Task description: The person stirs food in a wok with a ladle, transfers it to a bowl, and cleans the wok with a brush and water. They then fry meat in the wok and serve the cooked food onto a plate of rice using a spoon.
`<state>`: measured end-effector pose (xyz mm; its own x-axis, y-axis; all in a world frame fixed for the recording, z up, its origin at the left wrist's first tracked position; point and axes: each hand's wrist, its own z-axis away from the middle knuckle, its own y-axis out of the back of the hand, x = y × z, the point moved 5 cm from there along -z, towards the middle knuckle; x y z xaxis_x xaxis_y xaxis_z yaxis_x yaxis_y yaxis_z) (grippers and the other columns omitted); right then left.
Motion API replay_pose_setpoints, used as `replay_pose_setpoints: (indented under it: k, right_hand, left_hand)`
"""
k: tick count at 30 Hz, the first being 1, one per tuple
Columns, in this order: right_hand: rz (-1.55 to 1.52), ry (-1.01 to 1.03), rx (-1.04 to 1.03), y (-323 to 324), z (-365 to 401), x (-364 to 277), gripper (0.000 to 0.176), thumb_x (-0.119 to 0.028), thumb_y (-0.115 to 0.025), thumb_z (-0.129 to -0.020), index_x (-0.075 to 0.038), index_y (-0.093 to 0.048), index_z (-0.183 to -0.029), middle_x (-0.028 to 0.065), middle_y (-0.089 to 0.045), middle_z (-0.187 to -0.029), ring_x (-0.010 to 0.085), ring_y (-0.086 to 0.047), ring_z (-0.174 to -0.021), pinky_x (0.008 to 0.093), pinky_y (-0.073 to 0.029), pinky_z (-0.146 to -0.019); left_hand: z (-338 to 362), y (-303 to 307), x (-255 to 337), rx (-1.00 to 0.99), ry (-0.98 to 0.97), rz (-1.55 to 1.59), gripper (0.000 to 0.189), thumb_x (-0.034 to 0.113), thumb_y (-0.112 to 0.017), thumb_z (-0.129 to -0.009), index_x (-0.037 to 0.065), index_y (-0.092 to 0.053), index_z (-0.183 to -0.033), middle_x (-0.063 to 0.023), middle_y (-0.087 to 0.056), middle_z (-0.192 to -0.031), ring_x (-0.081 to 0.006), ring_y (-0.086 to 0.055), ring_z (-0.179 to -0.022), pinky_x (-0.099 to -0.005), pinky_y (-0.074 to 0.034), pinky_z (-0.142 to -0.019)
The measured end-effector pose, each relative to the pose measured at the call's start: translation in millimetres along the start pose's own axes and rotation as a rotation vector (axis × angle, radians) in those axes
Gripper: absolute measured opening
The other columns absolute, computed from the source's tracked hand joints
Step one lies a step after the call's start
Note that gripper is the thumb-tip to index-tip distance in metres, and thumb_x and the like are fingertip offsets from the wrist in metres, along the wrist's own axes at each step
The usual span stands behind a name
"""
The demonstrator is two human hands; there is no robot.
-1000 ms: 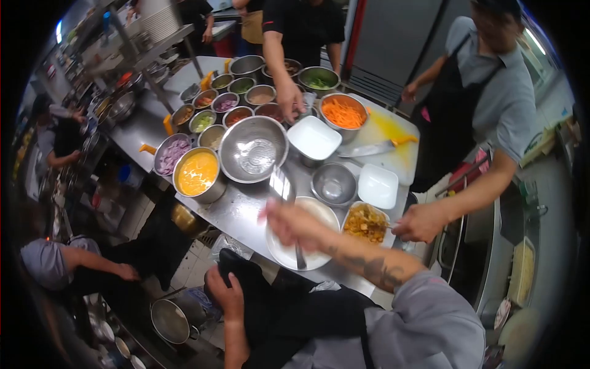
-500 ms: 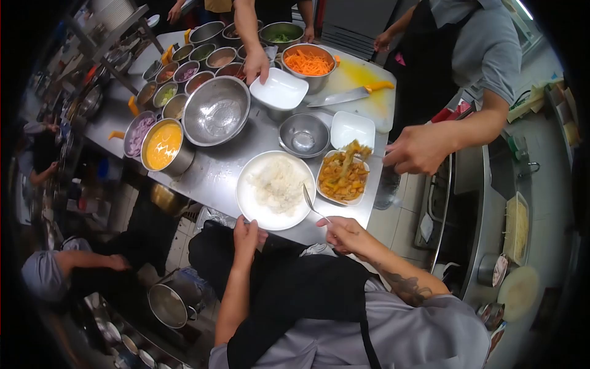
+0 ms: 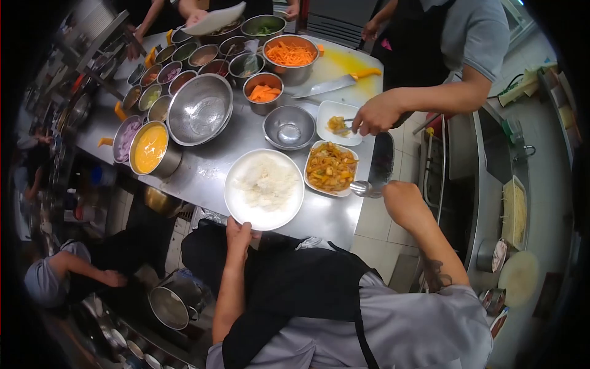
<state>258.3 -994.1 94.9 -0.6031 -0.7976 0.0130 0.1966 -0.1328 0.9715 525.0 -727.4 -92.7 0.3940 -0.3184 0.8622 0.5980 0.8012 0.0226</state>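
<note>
My left hand grips the near rim of a round white plate, which carries a mound of white rice. Out to the right, my right hand is closed around the handle of a metal spoon. The spoon's bowl hovers at the right edge of a square white bowl filled with orange-brown cooked food. Just behind that bowl, a co-worker's hand holds a metal utensil in another square white bowl that has a small yellow-brown portion in it.
A steel bowl stands behind the plate, near a pot of carrot chunks. At left are a large steel bowl and a pot of orange liquid. A knife lies on the cutting board. Another person holds a white dish.
My right hand moved right with the spoon, from the plate to beyond the food bowl. The co-worker's utensil moved to the rear square bowl, now holding food. Another person lifted a white dish away.
</note>
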Motion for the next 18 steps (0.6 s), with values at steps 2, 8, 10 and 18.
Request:
replay_pose_setpoints:
  k: [2,8,10,18]
  right_hand:
    - [-0.001,0.012,-0.046,1,-6,-1,0.016,-0.005,-0.051,-0.077,0.0,-0.066,-0.076,0.0191,-0.065,-0.079,0.033,-0.065,-0.076,0.0426,-0.051,-0.069]
    - [0.074,0.056,-0.153,3,-25,-17,0.018,-0.007,-0.051,-0.077,0.001,-0.067,-0.077,0.0189,-0.065,-0.079,0.0338,-0.065,-0.077,0.042,-0.052,-0.07]
    - [0.073,0.075,-0.171,-2,-33,-19,0.018,-0.008,-0.052,-0.077,0.001,-0.067,-0.077,0.0188,-0.066,-0.078,0.0339,-0.065,-0.077,0.0423,-0.052,-0.07]
    - [-0.001,0.099,-0.115,-33,-54,-7,0.018,-0.009,-0.05,-0.077,0.001,-0.065,-0.076,0.0224,-0.065,-0.079,0.035,-0.065,-0.077,0.043,-0.052,-0.067]
  left_hand:
    - [3,0,2,0.025,0.017,-0.006,0.036,0.0,-0.047,-0.078,-0.004,-0.041,-0.113,-0.0148,-0.058,-0.094,-0.0182,-0.062,-0.071,-0.0271,-0.052,-0.054]
    - [0,6,-4,0.089,0.01,0.106,0.04,-0.003,-0.048,-0.074,-0.002,-0.041,-0.114,-0.0122,-0.057,-0.094,-0.0158,-0.058,-0.069,-0.0266,-0.048,-0.054]
    - [-1,9,-3,0.108,0.051,0.048,0.042,-0.004,-0.049,-0.073,-0.002,-0.042,-0.114,-0.0116,-0.057,-0.094,-0.0149,-0.058,-0.07,-0.0257,-0.046,-0.053]
    - [0,-6,0,-0.052,0.06,0.252,0.055,-0.008,-0.047,-0.072,0.0,-0.04,-0.126,-0.0146,-0.056,-0.109,-0.0236,-0.061,-0.086,-0.0335,-0.051,-0.061]
